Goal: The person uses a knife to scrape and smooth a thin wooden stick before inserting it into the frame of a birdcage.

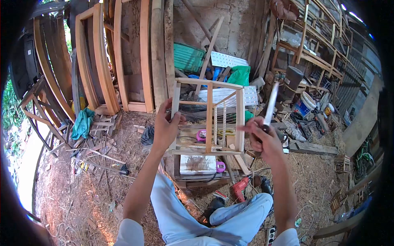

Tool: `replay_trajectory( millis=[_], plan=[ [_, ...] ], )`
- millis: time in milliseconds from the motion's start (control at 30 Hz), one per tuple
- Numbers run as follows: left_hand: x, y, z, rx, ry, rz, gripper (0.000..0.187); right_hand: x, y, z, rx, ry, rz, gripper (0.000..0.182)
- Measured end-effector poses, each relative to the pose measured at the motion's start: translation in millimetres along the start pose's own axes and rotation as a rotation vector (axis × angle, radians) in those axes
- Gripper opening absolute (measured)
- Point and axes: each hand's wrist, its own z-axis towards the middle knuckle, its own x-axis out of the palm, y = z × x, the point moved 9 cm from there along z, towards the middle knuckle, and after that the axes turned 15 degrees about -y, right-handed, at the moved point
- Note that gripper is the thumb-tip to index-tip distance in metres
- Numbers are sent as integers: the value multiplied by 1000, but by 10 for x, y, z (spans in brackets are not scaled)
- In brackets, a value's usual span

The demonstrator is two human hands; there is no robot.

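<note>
My left hand (167,127) grips the left side of a small wooden frame (209,117), its fingers wrapped round the upright. The frame is held up facing me, with a middle upright and a row of thin slats on one side. In my right hand (264,137) is a knife (271,104) with a dark handle, its pale blade pointing up and slightly blurred. A finger of that hand reaches to the frame's right upright; whether it touches is hard to tell. Behind and below the frame are a pink tape measure (221,167) and another pink tape measure (201,135).
A low wooden bench (205,180) stands before my knees, a red power drill (240,188) on the ground beside it. Tall wooden frames (98,61) lean at left. A bucket (305,104) and clutter lie right. Shavings cover the floor; a power strip (271,236) lies near my right leg.
</note>
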Motion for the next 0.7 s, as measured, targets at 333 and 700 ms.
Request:
replay_trajectory(
  millis=[333,700],
  plan=[
    [94,65,-396,-327,22,-152,33,449,-519,169,23,-181,163,23],
    [84,-611,-702,367,-238,419,66,366,-663,118,141,-215,81,23]
  ],
)
